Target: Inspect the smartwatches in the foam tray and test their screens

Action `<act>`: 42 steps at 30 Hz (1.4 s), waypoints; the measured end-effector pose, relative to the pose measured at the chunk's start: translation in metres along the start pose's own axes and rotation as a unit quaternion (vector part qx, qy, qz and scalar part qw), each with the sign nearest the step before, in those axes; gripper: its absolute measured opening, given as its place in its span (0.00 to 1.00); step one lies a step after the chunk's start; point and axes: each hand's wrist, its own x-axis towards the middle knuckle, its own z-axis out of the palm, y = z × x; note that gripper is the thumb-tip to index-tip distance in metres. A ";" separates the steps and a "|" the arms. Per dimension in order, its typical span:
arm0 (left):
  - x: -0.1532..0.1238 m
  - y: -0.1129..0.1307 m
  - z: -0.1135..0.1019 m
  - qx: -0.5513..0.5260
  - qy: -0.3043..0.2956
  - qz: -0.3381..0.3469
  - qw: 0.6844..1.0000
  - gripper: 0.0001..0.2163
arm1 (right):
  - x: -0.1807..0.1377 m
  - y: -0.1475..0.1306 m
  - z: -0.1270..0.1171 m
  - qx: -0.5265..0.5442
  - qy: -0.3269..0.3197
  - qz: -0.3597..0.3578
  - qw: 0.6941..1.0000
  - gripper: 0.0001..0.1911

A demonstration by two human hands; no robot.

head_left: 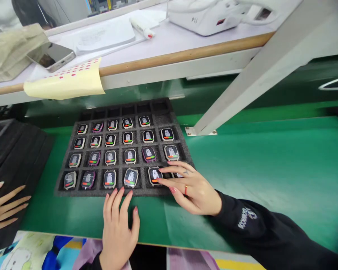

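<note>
A dark grey foam tray (pixel 146 192) lies on the green bench, its square pockets holding several smartwatch faces without straps, their screens lit. Over the front right of the tray reaches my right hand (pixel 195 187), fingers stretched out; a fingertip is at the screen of one smartwatch (pixel 154 175). Beneath these fingers another watch is mostly hidden. My left hand (pixel 119 225) rests palm down at the tray's front edge, fingers extended, just below a silver-framed smartwatch (pixel 131 177). Some watches, such as this one (pixel 88 180), have purple frames.
Another person's hand (pixel 5 208) lies by a stack of black foam trays (pixel 22 150) on the left. A slanted white post (pixel 242 78) is bolted to the green bench (pixel 259 165). The shelf above holds a phone (pixel 52 56), papers, a marker (pixel 141 28) and a white device (pixel 204 17).
</note>
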 end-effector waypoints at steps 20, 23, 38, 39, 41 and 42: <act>-0.006 -0.006 -0.004 -0.121 0.019 -0.018 0.992 0.20 | 0.022 -0.038 0.051 -0.025 -0.046 0.007 0.999 0.31; -0.008 -0.019 -0.007 -0.154 0.055 -0.038 0.986 0.19 | 0.025 -0.041 0.057 -0.033 -0.058 0.018 0.998 0.32; -0.004 -0.041 -0.011 0.035 0.006 -0.095 0.995 0.23 | 0.014 -0.027 0.038 -0.022 0.072 0.047 0.996 0.28; -0.004 -0.040 -0.011 0.043 0.001 -0.095 0.995 0.23 | 0.012 -0.026 0.036 -0.023 0.079 0.050 0.995 0.27; -0.003 -0.040 -0.011 0.053 0.000 -0.095 0.994 0.22 | 0.009 -0.026 0.031 -0.028 0.089 0.057 0.994 0.27; -0.002 -0.040 -0.011 0.055 0.003 -0.095 0.994 0.21 | 0.007 -0.026 0.029 -0.030 0.093 0.060 0.993 0.27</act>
